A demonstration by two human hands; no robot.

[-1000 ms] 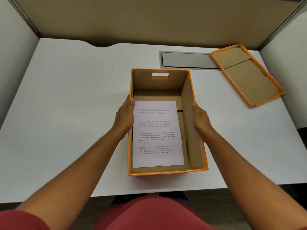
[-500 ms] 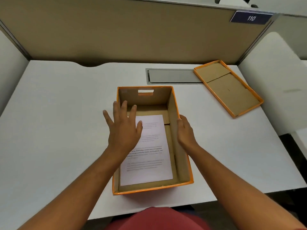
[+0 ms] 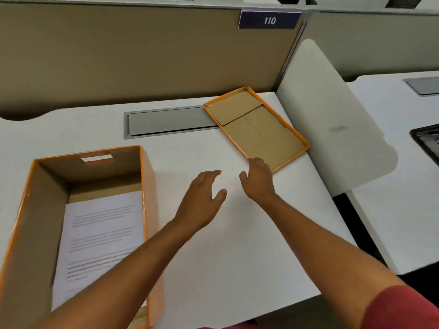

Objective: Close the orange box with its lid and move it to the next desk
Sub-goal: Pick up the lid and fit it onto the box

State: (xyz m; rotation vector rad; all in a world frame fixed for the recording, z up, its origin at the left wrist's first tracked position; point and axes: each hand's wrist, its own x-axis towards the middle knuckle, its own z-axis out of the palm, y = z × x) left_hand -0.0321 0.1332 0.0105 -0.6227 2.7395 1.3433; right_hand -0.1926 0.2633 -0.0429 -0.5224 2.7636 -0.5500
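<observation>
Fingers [image 3: 255, 162] of right hand [image 3: 257, 180] loosely spread and slightly curled, gripping nothing, tips at the near corner of lid [image 3: 255, 128], contact not clear. Left hand [image 3: 202, 198] also open and empty, thumb apart from the fingers, hovering over bare desk [image 3: 225, 245] between box and lid. Orange box [image 3: 31, 210] uncovered at the left of the desk, printed sheet of paper [image 3: 102, 233] flat on its floor, handle slot [image 3: 96, 158] in the far wall. Lid upside down, cardboard inside up, at the far right of the desk, one corner over a grey cable hatch [image 3: 166, 122]. Beige partition [image 3: 118, 55] behind, with a blue plate [image 3: 269, 20] reading 110. White side panel [image 3: 332, 129] to the right, then next desk [image 3: 403, 186].
</observation>
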